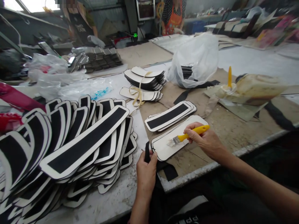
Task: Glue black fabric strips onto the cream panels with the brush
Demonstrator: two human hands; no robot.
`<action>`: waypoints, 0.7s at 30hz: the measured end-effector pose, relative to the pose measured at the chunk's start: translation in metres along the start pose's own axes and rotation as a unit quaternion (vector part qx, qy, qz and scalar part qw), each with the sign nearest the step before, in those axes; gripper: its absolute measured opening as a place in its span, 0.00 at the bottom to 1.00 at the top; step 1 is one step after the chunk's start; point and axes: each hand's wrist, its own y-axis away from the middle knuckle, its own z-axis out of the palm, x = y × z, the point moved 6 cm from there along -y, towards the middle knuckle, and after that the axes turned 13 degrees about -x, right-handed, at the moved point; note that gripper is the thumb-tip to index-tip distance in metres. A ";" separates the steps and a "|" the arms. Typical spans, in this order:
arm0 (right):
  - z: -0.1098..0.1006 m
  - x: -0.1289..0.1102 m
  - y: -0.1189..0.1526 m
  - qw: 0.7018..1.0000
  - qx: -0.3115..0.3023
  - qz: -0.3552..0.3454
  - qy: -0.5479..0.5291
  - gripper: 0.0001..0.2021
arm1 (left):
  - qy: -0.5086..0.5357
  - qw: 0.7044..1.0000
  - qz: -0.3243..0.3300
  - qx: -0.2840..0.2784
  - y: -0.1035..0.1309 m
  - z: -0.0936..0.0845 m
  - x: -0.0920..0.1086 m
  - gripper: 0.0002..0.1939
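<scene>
My right hand (205, 140) grips a yellow-handled brush (187, 136) whose bristles rest on a white elongated panel (168, 146), the top of a small stack at the table's front edge. My left hand (146, 172) pinches the near end of that stack, where a black strap (167, 169) lies under it. Just behind the stack sits another short stack of white panels with black centre strips (169, 115).
A large fanned heap of black-and-white panels (70, 146) fills the left. A tied bundle of panels (143, 82), a white plastic bag (195, 60) and a glue container with a yellow nozzle (252, 87) stand farther back. Other people work at the far tables.
</scene>
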 end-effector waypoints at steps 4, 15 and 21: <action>-0.032 0.004 0.006 0.990 0.068 -0.027 0.117 0.11 | 0.003 1.000 -0.006 0.003 -0.001 -0.001 -0.002 0.17; -0.069 -0.009 0.019 0.935 0.136 -0.154 0.289 0.04 | 0.014 0.998 -0.068 0.009 0.001 -0.002 -0.004 0.25; -0.049 -0.015 0.031 0.874 0.115 -0.204 0.425 0.05 | -0.002 0.997 -0.071 0.007 -0.002 -0.005 -0.012 0.27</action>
